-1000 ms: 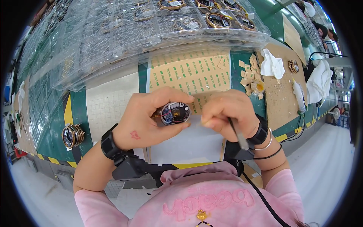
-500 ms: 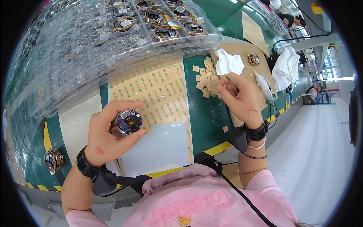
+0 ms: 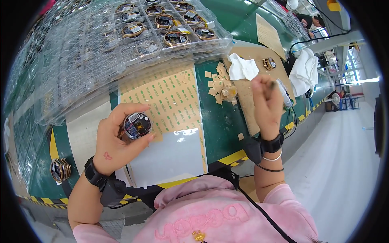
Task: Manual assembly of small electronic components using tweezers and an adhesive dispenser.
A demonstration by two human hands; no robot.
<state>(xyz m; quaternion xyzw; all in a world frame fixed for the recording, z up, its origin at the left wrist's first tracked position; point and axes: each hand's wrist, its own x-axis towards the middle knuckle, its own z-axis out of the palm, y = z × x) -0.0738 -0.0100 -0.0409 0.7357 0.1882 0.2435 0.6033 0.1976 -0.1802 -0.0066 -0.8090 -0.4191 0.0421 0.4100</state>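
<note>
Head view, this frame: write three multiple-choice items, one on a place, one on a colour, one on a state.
1. Where is the round device?
A. in the left hand
B. in the clear tray
C. on the white cloth

2. What colour is the bench top?
A. red
B. green
C. blue

3. How is the right hand?
A. flat on the bench
B. raised, pinching a thin tool
C. inside the tray

Answers:
1 A: the left hand grips the round device.
2 B: the bench top is green.
3 B: the right hand is off the bench, fingers closed on a thin tool.
</note>
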